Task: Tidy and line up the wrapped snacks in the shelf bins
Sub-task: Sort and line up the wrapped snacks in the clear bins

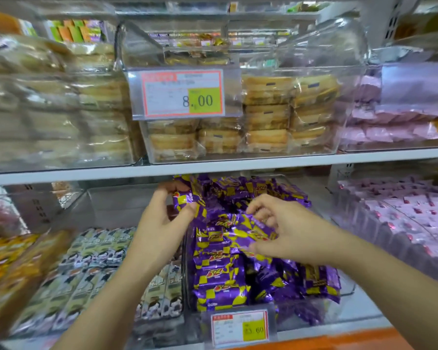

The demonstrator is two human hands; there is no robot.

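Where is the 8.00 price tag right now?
Head view, upper centre: the 8.00 price tag hangs on the clear bin of tan cakes, above the purple snacks.

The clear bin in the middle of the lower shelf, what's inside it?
The bin holds purple-and-yellow snacks, stacked at front left, jumbled elsewhere. The left hand and right hand each pinch one. Packs and hands cover its bottom.

Bare left hand (162, 218) and bare right hand (283, 231); slim fingers. Bare forearms (116, 294) as far as shown; one left of the purple snack bin (334, 309), one over its right side.
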